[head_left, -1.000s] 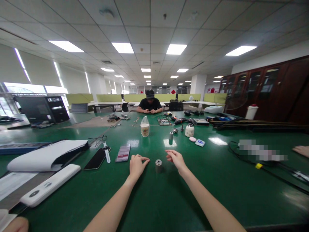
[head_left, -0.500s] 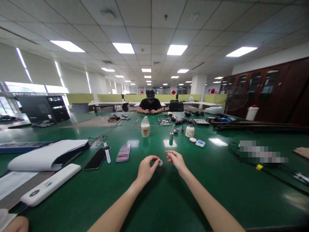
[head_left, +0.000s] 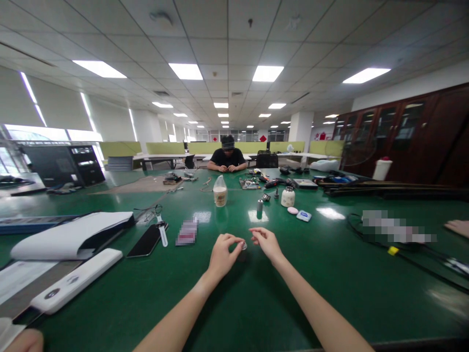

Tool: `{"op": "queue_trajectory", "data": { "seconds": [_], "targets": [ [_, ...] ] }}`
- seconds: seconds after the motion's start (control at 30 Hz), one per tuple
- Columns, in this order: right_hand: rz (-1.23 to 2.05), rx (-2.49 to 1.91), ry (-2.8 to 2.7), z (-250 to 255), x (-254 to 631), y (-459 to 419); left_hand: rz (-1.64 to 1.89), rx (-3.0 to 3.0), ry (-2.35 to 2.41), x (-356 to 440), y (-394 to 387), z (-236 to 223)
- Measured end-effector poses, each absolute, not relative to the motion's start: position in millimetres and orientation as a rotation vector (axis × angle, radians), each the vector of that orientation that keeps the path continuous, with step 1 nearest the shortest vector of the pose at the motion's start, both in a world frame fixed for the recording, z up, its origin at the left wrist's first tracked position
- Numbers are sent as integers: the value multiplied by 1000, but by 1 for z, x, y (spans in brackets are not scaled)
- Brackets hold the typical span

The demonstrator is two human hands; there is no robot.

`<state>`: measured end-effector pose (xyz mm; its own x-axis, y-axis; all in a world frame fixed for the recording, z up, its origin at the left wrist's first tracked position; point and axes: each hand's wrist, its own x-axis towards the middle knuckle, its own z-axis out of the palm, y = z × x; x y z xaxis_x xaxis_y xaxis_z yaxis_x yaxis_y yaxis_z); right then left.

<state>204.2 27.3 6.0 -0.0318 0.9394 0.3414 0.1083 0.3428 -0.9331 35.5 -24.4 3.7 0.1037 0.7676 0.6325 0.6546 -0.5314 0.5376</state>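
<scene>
In the head view my left hand (head_left: 224,252) is pinched, thumb and forefinger around a small round silver-topped metal piece (head_left: 244,246). The piece is low over the green table, and a dark patch under it hides whether it touches the surface. Just to the right is my right hand (head_left: 266,243), its fingers curled in and fingertips pointing at the piece without touching it. Whether anything tiny sits between those fingertips is too small to tell. Beyond both hands a small grey metal cylinder (head_left: 260,205) stands upright.
Behind the cylinder are a bagged cup (head_left: 220,193), a white jar (head_left: 287,197) and a blue-and-white packet (head_left: 304,216). Leftward lie a phone (head_left: 145,241), a white-strapped watch (head_left: 162,232) and a white handheld device (head_left: 76,281). A black cable (head_left: 410,264) runs at right. A person (head_left: 227,157) sits opposite.
My left fingertips have shifted slightly over the metal piece, covering more of its top. My right hand has barely moved. The whole view has shifted a little.
</scene>
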Motion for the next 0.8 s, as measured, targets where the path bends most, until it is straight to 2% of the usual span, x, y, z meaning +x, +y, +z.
{"op": "queue_trajectory", "data": {
  "seconds": [0.1,0.33,0.57,0.8],
  "targets": [
    [823,-1020,-1593,8,203,19,1548,2161,1499,33,-21,2],
    [398,-1055,-1943,14,197,-2,1770,1804,1684,20,-13,-3],
    [295,-1120,-2003,19,196,-5,1690,1826,1659,23,-13,-5],
    [162,-1207,-1797,11,210,19,1660,1861,1651,26,-18,0]
  ]
}}
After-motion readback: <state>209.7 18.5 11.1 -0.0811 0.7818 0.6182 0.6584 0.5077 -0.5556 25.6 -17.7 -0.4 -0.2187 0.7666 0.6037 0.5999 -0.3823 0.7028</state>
